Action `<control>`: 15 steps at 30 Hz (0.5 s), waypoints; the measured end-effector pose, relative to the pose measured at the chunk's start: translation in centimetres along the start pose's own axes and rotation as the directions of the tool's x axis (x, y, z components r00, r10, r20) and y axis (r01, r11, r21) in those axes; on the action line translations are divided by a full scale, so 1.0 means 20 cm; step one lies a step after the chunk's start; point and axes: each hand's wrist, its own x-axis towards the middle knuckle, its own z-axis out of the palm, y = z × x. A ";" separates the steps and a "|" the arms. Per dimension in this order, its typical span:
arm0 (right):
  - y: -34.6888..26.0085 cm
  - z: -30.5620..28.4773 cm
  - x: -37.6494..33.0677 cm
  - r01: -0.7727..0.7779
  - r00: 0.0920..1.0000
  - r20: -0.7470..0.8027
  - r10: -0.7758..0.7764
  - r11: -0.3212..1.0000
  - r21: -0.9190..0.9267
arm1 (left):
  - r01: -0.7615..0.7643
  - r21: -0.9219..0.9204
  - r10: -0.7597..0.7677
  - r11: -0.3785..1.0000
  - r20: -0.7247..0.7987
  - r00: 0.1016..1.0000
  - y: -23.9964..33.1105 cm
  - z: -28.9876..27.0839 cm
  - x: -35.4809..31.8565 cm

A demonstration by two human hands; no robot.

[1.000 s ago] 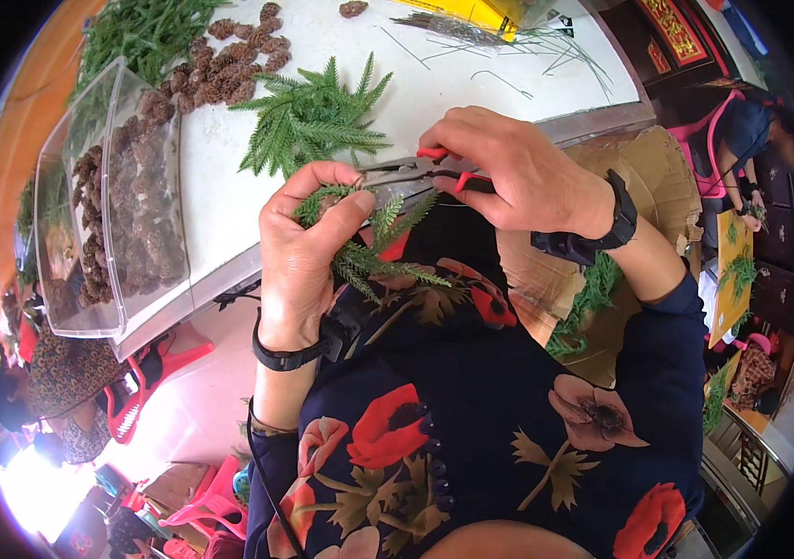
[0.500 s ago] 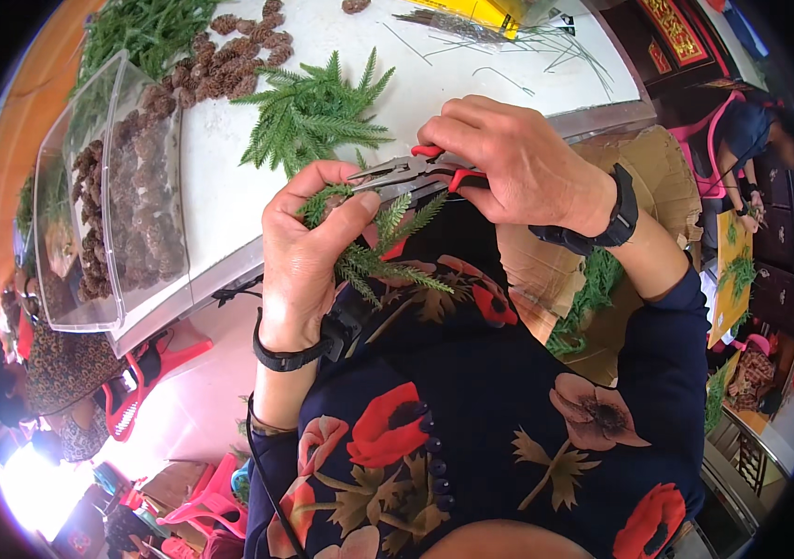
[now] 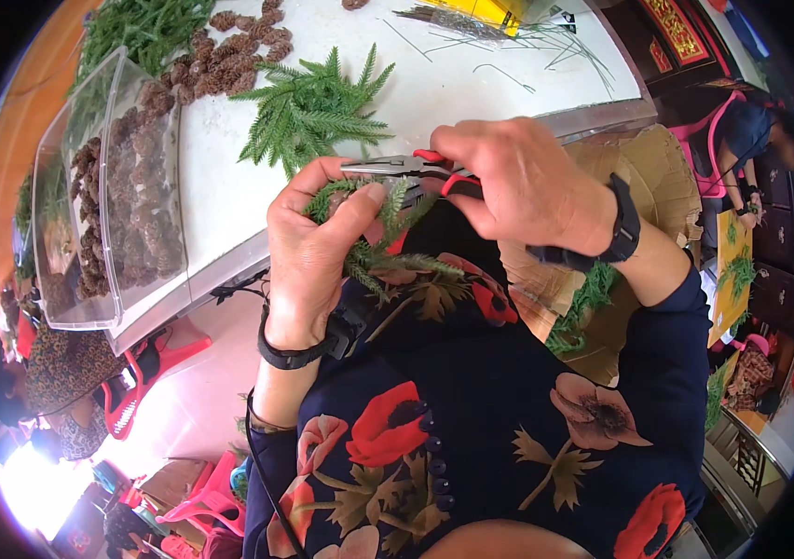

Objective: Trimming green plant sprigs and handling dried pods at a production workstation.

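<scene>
Between the thumb and fingers of my left hand is a green artificial pine sprig, its needled tips sticking out to the right and downward. My right hand is closed round the red handles of a pair of needle-nose pliers. Their grey jaws reach left to my left fingers, just above the sprig. What the jaws grip, if anything, cannot be made out. On the white table beyond my hands lies a cluster of green pine sprigs.
A clear plastic box of pine cones stands at the left, with loose pine cones behind it. Thin green wires lie at the far right. A cardboard box with greenery is by my right arm. Other people sit on both sides.
My right hand has moved slightly down and turned, bringing the pliers nearly level. The left hand has shifted a little, still gripping the sprig.
</scene>
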 end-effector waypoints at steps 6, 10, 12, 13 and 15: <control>-0.03 -0.01 -0.01 -0.092 0.994 0.057 0.089 0.995 0.050 | -0.060 0.003 0.060 0.998 -0.046 0.997 -0.01 0.02 0.00; 0.00 -0.02 -0.01 -0.016 1.000 0.024 0.015 0.999 0.041 | -0.077 0.063 0.081 0.995 -0.057 0.995 -0.02 0.02 0.01; 0.00 -0.03 -0.01 0.012 1.000 -0.005 -0.012 1.000 0.009 | -0.166 0.207 0.182 0.964 -0.063 0.981 -0.04 0.02 0.01; 0.00 -0.03 -0.01 0.012 1.000 -0.006 -0.012 1.000 0.009 | -0.166 0.208 0.182 0.964 -0.062 0.981 -0.04 0.02 0.01; -0.01 -0.01 -0.01 -0.020 1.000 -0.003 0.020 0.999 0.040 | -0.300 0.420 0.364 0.857 -0.079 0.928 -0.05 0.03 0.01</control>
